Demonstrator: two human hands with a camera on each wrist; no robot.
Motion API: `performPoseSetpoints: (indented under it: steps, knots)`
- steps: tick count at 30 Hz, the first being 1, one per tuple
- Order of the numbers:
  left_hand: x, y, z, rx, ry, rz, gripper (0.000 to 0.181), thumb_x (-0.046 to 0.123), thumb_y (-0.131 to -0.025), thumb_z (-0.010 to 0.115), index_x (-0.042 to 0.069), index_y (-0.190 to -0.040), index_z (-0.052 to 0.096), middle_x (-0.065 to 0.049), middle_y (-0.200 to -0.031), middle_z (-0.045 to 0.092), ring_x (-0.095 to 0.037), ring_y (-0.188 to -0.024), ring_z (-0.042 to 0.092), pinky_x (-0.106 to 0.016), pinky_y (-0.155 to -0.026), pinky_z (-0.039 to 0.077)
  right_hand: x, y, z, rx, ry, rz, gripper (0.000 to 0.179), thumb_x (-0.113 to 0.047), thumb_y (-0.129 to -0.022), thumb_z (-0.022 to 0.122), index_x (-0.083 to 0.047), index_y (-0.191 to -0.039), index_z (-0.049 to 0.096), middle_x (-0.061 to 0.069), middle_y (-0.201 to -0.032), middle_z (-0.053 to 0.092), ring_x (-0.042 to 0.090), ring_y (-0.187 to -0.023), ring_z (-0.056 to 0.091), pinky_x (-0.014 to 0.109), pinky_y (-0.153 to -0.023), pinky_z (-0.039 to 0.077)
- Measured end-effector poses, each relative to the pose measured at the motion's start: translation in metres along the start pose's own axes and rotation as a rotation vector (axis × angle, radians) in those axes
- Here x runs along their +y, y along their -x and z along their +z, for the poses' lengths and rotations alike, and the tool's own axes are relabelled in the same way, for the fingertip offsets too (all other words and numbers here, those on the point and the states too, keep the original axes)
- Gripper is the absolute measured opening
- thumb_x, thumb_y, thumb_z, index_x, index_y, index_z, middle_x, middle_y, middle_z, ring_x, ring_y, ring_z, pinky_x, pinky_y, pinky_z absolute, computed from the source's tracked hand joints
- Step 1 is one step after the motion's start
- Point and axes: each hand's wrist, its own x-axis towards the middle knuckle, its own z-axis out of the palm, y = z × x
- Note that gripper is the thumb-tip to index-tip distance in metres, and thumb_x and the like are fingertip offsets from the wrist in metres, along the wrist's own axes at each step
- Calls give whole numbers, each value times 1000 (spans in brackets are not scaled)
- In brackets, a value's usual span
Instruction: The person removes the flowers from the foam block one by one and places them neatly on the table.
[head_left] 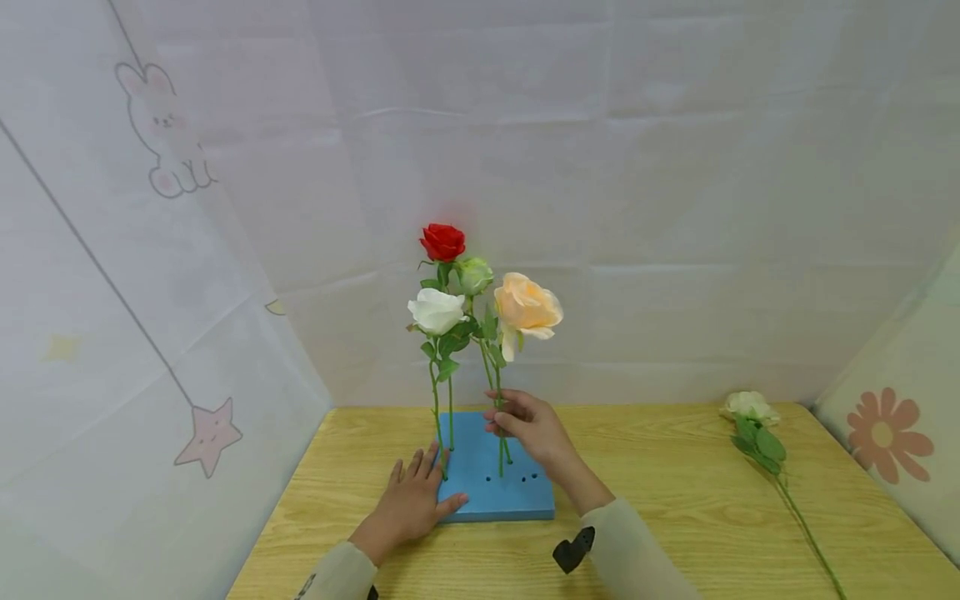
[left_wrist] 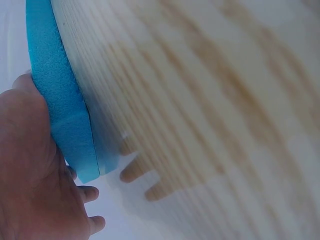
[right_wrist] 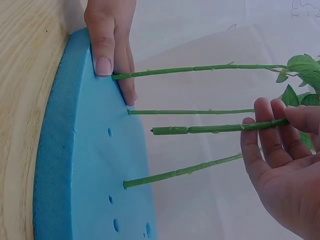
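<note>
My right hand (head_left: 531,427) pinches the green stem of a peach rose (head_left: 527,307) between thumb and fingers. In the right wrist view, the cut end of this stem (right_wrist: 170,130) hangs free, apart from the blue foam block (right_wrist: 95,150). Spread over the block's left edge, my left hand (head_left: 412,500) has straight fingers, and its thumb rests on the top face. A white rose (head_left: 437,312), a red rose (head_left: 442,242) and a pale green rose (head_left: 475,276) stand upright with their stems in holes. Several bare holes show in the block.
A cream-white rose (head_left: 750,407) with leaves and a long stem lies on the right side of the wooden table (head_left: 660,467). Behind the table hangs a pale cloth (head_left: 675,208), with another printed cloth (head_left: 90,333) at the left.
</note>
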Motion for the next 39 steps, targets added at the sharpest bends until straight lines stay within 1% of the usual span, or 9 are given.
performPoseSetpoints:
  steps: [4,7,10,15,24,27,33,39]
  knots:
    - [1,2,-2,-10,7,-5,91,75,-97,37,12,-161,29,-14,-169,12,-44,-152,20,-71,-116,15,-1,6,-4,4,12,1,38,-14,-101,65,-11,-139,62,20,-115,70,26,-101,73,38,-91,58]
    - [2,3,-2,-13,11,-6,91,76,-97,36,12,-161,30,-14,-169,13,-44,-152,20,-70,-116,15,-2,11,-8,7,6,10,38,-13,-101,65,-11,-138,62,21,-115,70,28,-101,73,38,-91,58]
    - [1,3,0,-10,9,-3,92,76,-96,36,12,-162,29,-14,-169,13,-44,-152,19,-70,-116,15,-3,14,-12,4,-7,13,39,-12,-101,65,-10,-139,61,24,-117,68,28,-101,73,38,-91,58]
    - [0,2,0,-2,10,2,91,76,-96,36,13,-162,27,-14,-169,13,-44,-152,20,-70,-116,15,-5,22,-21,0,0,7,39,-13,-101,65,-12,-140,61,26,-119,67,26,-101,72,36,-91,58]
    - [1,3,-1,-3,14,2,92,77,-96,36,14,-163,25,-14,-169,12,-44,-152,19,-71,-116,15,-14,34,-34,8,53,8,39,-16,-101,65,-10,-139,61,19,-117,70,26,-101,72,36,-90,58]
    - [1,3,-2,0,21,8,91,75,-97,37,14,-163,25,-15,-169,13,-44,-152,19,-71,-115,15,-16,37,-39,5,63,18,40,-17,-101,65,-11,-140,60,21,-119,69,26,-103,72,36,-90,58]
    - [0,2,-1,-4,19,8,91,76,-97,36,14,-163,25,-14,-169,12,-44,-152,19,-71,-116,14,-20,44,-49,8,52,10,42,-16,-100,66,-7,-141,59,23,-118,68,24,-101,72,37,-90,58]
    - [-1,2,0,-12,14,10,93,77,-96,34,13,-162,26,-14,-169,11,-43,-153,18,-71,-116,15,-21,51,-58,12,66,1,43,-17,-100,67,-4,-141,58,16,-114,70,22,-99,73,40,-90,58]
